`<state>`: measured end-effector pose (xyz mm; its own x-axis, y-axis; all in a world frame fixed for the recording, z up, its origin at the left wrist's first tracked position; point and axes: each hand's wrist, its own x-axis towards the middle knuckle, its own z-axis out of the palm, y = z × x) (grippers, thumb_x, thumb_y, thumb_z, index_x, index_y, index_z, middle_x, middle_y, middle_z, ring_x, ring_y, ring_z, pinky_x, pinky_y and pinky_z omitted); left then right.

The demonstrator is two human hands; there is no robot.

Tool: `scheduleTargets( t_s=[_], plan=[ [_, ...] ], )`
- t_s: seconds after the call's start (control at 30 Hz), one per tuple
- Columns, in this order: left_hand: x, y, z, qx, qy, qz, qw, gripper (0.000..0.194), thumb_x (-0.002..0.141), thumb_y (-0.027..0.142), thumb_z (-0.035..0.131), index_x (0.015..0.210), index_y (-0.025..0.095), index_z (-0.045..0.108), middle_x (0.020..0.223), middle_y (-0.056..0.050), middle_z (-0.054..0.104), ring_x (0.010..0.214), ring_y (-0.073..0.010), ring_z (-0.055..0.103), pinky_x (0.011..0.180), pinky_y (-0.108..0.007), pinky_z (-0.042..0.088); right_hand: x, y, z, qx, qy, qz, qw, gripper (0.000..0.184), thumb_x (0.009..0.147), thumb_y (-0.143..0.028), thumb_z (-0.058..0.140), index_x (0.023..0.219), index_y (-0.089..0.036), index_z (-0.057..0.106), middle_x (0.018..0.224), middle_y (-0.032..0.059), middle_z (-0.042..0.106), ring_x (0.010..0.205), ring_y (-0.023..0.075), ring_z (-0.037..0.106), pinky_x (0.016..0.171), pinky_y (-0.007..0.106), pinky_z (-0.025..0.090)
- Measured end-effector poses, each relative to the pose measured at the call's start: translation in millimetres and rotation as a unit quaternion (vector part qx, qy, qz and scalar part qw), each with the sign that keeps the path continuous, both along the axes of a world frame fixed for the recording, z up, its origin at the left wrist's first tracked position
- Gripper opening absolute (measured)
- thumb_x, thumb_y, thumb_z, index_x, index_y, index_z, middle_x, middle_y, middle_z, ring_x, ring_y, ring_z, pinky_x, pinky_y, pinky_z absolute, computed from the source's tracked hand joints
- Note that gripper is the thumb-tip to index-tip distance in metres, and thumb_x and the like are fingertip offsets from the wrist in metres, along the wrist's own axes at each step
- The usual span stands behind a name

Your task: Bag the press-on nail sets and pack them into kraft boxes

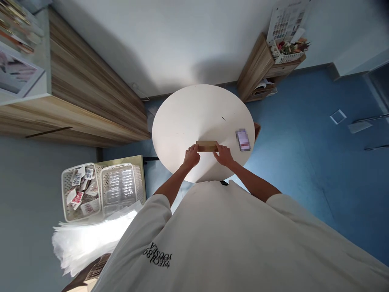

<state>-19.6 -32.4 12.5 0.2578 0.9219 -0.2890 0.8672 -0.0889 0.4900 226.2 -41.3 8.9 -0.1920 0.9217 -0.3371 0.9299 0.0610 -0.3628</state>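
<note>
Brown oblong box (207, 147), apparently cardboard, is at the near middle of the round white table (179, 113), its long axis running left to right; whether it rests on the surface or is slightly lifted, I cannot tell. Left of the table stand a white plastic lattice basket (63, 190) of small printed packets (78, 197) and a second white lattice basket (138, 182) of clear plastic trays (118, 188). Over the table's near part, the person's bare left hand (192, 156) grips the box's left end. The bare right hand (224, 155) grips its right end, so the box spans between them, neither hand nearer. By the table's right edge lies a rectangular phone (243, 140), its screen blurred.
</note>
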Motion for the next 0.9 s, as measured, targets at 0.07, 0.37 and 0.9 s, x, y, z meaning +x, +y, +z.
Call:
scheduleTargets(
  t_s=[0.07, 0.37, 0.9],
  plan=[
    [-3.5, -10.7, -6.6, -0.018, -0.006, -0.007, 1.000, 0.064, 0.097, 0.015, 0.048, 0.161, 0.020, 0.044, 0.163, -0.015, 0.051, 0.144, -0.0342, 0.052, 0.119, -0.051, 0.044, 1.8, -10.1, -5.1, -0.022, 0.012, 0.000, 1.000, 0.064, 0.108, -0.046, 0.039, 0.164, -0.016, 0.040, 0.156, 0.0193, 0.057, 0.139, 0.0378, 0.051, 0.118, 0.051, 0.038],
    [-4.0, -34.6, -21.7, -0.104, 0.006, -0.032, 0.994, 0.078, 0.094, 0.012, 0.051, 0.169, 0.017, 0.031, 0.174, -0.018, 0.037, 0.157, -0.0337, 0.041, 0.125, -0.051, 0.038, -0.4, -26.0, -21.6, -0.073, 0.007, -0.016, 0.997, 0.066, 0.104, -0.034, 0.044, 0.167, -0.018, 0.038, 0.169, 0.0184, 0.044, 0.149, 0.0396, 0.045, 0.120, 0.055, 0.040],
    [7.6, -41.4, -6.7, -0.042, -0.074, 0.017, 0.996, 0.069, 0.092, 0.023, 0.061, 0.160, 0.018, 0.050, 0.166, -0.014, 0.050, 0.147, -0.0349, 0.053, 0.124, -0.050, 0.042, -3.4, -35.7, 9.2, -0.015, 0.115, -0.138, 0.984, 0.058, 0.097, -0.034, 0.061, 0.153, -0.016, 0.059, 0.157, 0.0174, 0.056, 0.146, 0.0347, 0.052, 0.122, 0.047, 0.045]
  ],
)
